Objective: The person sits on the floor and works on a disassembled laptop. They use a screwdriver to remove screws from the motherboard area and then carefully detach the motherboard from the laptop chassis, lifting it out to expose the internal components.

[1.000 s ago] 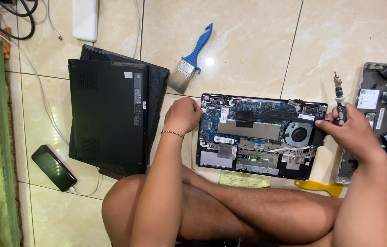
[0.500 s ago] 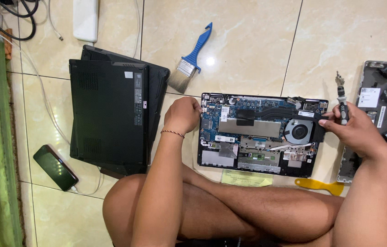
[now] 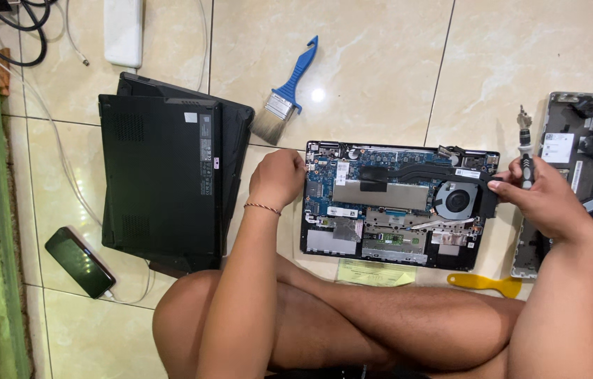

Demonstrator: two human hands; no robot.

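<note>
Cream floor tiles [image 3: 380, 63] carry an opened laptop [image 3: 398, 207], its board and round fan [image 3: 456, 200] bared, lying just ahead of the person's crossed legs. Left hand [image 3: 279, 179] is curled into a loose fist, resting against the laptop's left edge and holding nothing visible. Right hand [image 3: 545, 200] sits at the right edge, fingers closed around a screwdriver [image 3: 524, 151] whose tip points away from the person. Beyond the laptop lies a blue brush [image 3: 286, 95]. Two black laptops [image 3: 166, 182] are stacked to the left, a phone [image 3: 80, 261] near them. A yellow pry tool [image 3: 486, 283] lies beside the knee, another opened chassis [image 3: 591, 175] far right.
</note>
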